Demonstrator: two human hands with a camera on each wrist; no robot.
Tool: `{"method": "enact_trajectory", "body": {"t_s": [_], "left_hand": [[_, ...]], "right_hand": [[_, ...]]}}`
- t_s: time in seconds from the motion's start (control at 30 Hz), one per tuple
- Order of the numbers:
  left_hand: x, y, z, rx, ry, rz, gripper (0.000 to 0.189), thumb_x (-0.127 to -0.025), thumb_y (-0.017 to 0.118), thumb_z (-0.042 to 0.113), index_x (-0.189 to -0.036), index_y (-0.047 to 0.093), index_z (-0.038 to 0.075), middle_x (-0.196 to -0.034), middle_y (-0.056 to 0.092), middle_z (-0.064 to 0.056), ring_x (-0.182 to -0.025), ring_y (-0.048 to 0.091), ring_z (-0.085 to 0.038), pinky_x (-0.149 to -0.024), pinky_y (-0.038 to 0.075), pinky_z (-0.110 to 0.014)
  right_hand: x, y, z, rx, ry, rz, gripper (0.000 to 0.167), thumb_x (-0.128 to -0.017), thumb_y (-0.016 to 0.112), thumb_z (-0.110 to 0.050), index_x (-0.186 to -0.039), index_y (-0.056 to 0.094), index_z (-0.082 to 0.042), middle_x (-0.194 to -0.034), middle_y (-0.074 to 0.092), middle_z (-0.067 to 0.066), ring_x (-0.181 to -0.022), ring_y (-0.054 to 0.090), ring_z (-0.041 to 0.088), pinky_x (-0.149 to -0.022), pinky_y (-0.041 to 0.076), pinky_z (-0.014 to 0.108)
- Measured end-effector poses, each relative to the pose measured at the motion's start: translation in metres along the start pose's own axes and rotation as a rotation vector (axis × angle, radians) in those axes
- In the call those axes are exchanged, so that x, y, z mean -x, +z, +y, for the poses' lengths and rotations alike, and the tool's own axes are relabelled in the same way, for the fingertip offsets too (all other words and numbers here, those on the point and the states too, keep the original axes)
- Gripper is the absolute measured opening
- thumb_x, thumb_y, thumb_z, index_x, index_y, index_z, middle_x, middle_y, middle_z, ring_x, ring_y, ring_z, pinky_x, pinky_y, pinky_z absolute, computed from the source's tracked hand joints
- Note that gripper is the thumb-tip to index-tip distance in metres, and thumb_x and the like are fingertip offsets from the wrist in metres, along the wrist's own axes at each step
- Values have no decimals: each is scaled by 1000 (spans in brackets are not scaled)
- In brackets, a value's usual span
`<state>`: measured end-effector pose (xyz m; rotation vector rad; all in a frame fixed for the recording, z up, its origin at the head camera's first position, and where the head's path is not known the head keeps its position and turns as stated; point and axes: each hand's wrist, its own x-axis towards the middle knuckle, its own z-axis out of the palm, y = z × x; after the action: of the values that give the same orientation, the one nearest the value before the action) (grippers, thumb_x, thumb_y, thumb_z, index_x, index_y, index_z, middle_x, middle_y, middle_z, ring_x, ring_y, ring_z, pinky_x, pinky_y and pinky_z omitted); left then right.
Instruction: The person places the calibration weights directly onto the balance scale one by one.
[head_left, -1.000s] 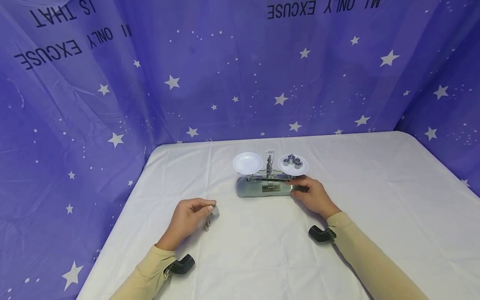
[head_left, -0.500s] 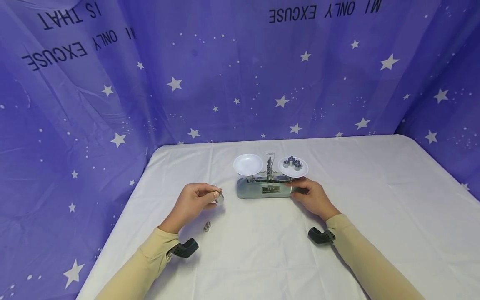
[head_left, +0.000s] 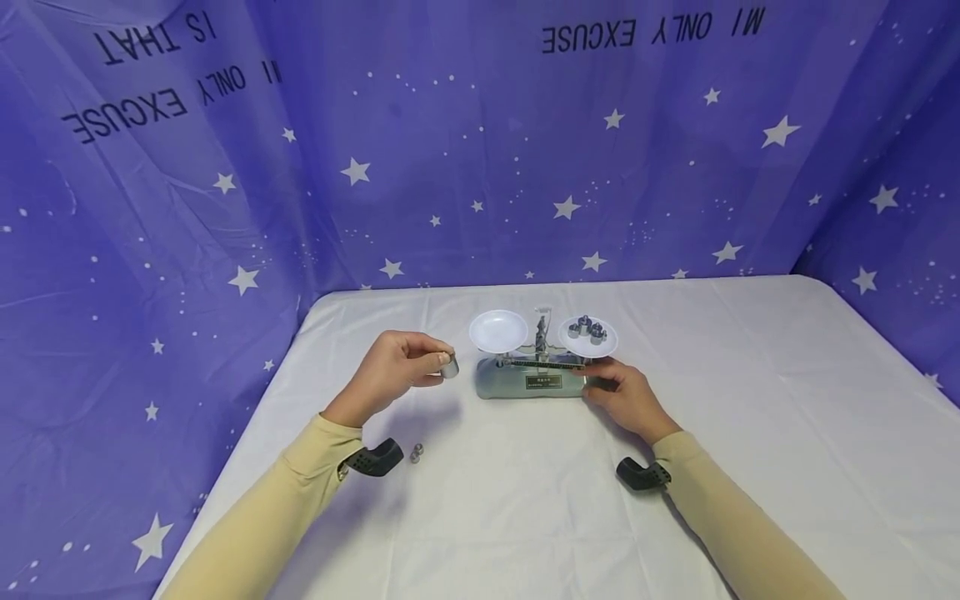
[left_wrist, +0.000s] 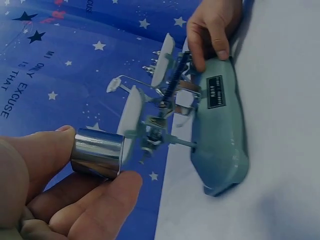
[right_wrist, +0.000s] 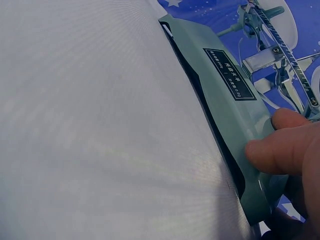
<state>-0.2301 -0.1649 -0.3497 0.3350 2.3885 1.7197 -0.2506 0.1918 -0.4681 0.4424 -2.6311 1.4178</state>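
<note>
My left hand point(head_left: 393, 371) pinches a shiny cylindrical metal weight point(left_wrist: 97, 152) between thumb and fingers, raised above the cloth just left of a balance scale point(head_left: 498, 380). The scale has a green base, a central pointer post and two white pans. Nothing lies in its left pan point(head_left: 498, 332); several knobbed metal weights point(head_left: 585, 326) stand together in the right pan point(head_left: 581, 348). At the base's right end, my right hand point(head_left: 628, 400) holds on, thumb on the front face in the right wrist view, and its other fingers partly hidden.
Two small metal weights point(head_left: 417, 452) lie side by side on the white tablecloth point(head_left: 525, 500), below my left hand. Purple star-printed curtains point(head_left: 465, 167) hang behind the table and along both sides. Each wrist carries a black camera mount point(head_left: 375, 457).
My left hand has lifted the metal weight off the cloth near the two small weights, carrying it up and right towards the left pan. The right hand stays on the base.
</note>
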Motion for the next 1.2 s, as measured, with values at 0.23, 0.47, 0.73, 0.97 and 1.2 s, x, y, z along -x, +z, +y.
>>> {"method": "enact_trajectory", "body": {"t_s": [0.23,0.47,0.73,0.97,1.2], "left_hand": [[-10,1,17,-5,-1,9,23,-95,67,4,-113,72,-8,-100,77,-13,-86,72,-9,-86,64,-34],[-21,2,28,-26,5,34,26,-94,68,5,-116,71,-9,-109,75,-17,-86,72,-9,-87,63,-31],[-36,6,35,-17,6,51,26,-94,68,4,-116,72,-9,-110,75,-19,-87,72,-11,-87,63,-31],[-49,17,40,-104,10,72,21,-93,71,8,-111,76,-1,-112,75,-19,-96,73,-18,-87,63,-30],[-60,26,44,-218,25,79,20,-93,72,13,-110,78,4,-115,75,-16,-103,72,-25,-84,64,-31]], "right_hand": [[0,0,0,-5,-4,9,32,-82,71,4,-114,76,-2,-130,68,22,-128,60,39,-107,44,28],[1,0,-1,-16,-9,10,33,-82,71,5,-114,76,-1,-129,69,22,-127,60,38,-105,43,23],[1,-1,-2,-14,-9,-2,32,-83,71,5,-114,76,-1,-132,67,23,-130,58,42,-111,43,45],[2,-1,-1,-12,-12,4,32,-83,72,5,-114,76,-2,-131,68,22,-129,59,40,-109,44,33],[1,0,-1,-17,-22,9,32,-82,71,6,-113,76,-1,-128,69,21,-127,61,39,-107,44,28]]}}
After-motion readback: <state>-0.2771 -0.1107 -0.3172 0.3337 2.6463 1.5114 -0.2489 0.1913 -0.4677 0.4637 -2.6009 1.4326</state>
